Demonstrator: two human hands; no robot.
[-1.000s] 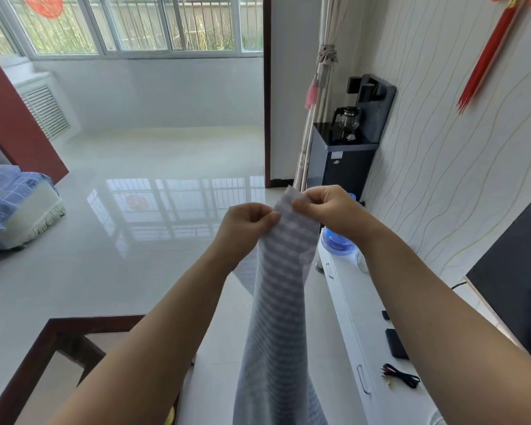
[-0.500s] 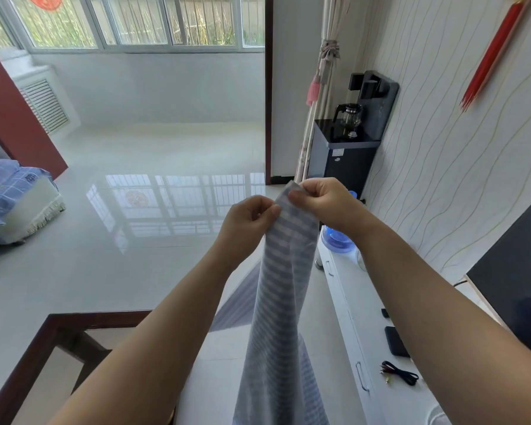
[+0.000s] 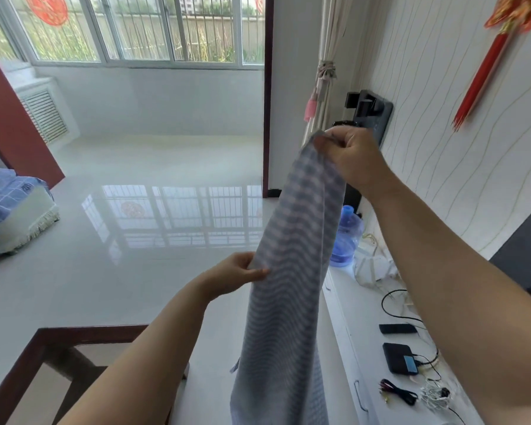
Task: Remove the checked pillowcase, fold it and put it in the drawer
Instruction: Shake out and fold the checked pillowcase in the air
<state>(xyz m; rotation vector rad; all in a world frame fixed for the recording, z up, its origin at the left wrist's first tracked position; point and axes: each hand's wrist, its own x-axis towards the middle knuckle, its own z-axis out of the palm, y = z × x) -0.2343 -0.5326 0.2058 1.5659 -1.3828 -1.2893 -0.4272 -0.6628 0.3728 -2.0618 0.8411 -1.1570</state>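
Blue-grey checked cloth, the pillowcase, hangs as one long narrow strip down the middle of the frame, its long axis near upright and leaning slightly right toward the top. The right hand pinches its top corner, upper centre-right. The left hand grips its left edge lower down, at mid-frame. Its lower end is cut off by the bottom edge. Behind it, a white cabinet runs down the lower right

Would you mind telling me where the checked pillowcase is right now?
In the head view, the checked pillowcase hangs mid-frame, pinched at its top by the right hand and midway down its left edge by the left hand.
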